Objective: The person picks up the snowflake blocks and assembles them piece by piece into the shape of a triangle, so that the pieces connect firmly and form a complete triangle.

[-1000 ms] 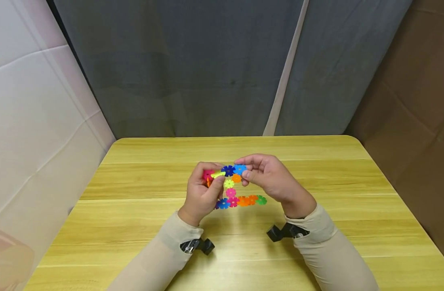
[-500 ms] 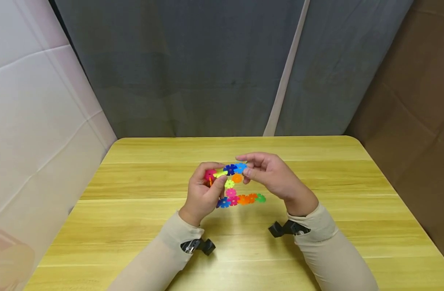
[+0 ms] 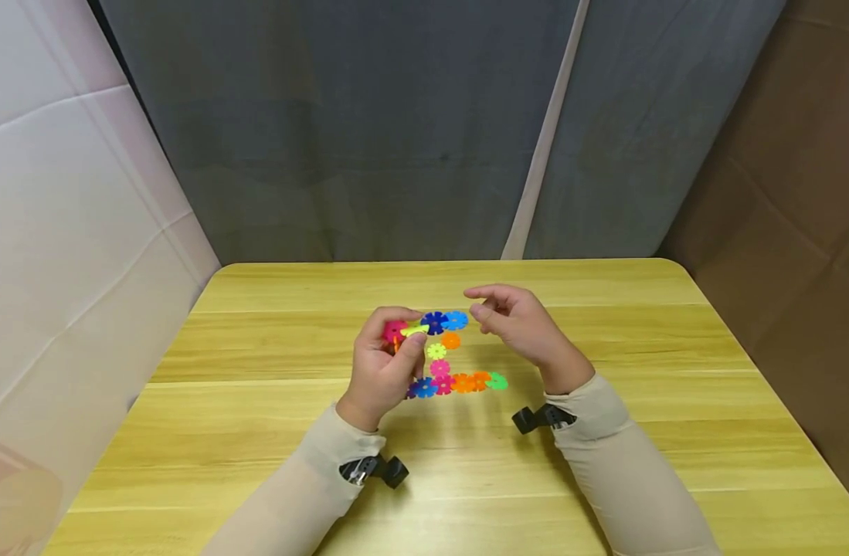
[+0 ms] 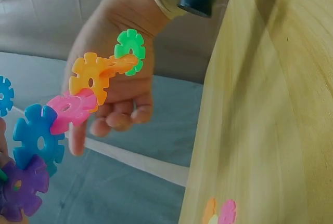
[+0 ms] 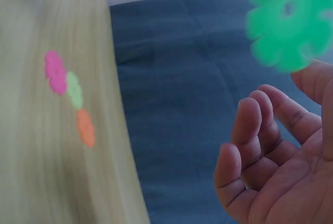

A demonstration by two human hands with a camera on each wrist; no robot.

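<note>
From my remote seat I judge the step in hand to be joining coloured plastic snowflake discs into one linked chain (image 3: 443, 354), held in the air above the yellow wooden table (image 3: 257, 432). Starting at nine o'clock of the chain, the left hand (image 3: 382, 369) pinches its upper end, thumb and curled fingers closed round the pink disc (image 3: 394, 330) and the yellow-green one beside it. From there the chain runs toward three o'clock through the dark blue disc (image 3: 434, 322) and light blue disc (image 3: 456, 319), then drops toward six o'clock and ends in the green disc (image 3: 497, 381) (the left wrist view shows that same green disc (image 4: 130, 51) hanging free in front of the other palm). At three o'clock the right hand (image 3: 514, 328) hovers just beside the light blue disc, apart from it, fingers loosely curved and holding nothing. The next move, I judge, calls for a fresh grip or another piece, though no loose disc is plainly visible on the table. Against the frame half a second back, the right hand has let go of the light blue disc and drawn slightly away; the left grip looks unchanged.
</note>
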